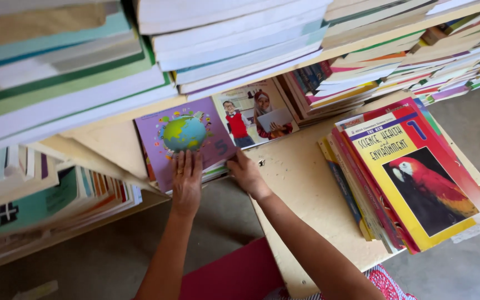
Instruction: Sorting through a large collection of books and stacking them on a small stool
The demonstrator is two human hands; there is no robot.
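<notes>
At surface's left edge, left hand (186, 180) lies spread flat on purple globe book (181, 139); right hand (245, 173) pinches its right edge, equally near.

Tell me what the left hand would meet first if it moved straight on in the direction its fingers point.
The left hand lies flat on the purple book cover, fingers pointing up the page. Straight ahead is only the printed green and blue globe picture; past the book, probably the pale wooden shelf edge, though depth is unclear.

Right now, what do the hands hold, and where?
Left hand lies flat on the purple globe book; right hand grips its lower right edge.
</notes>
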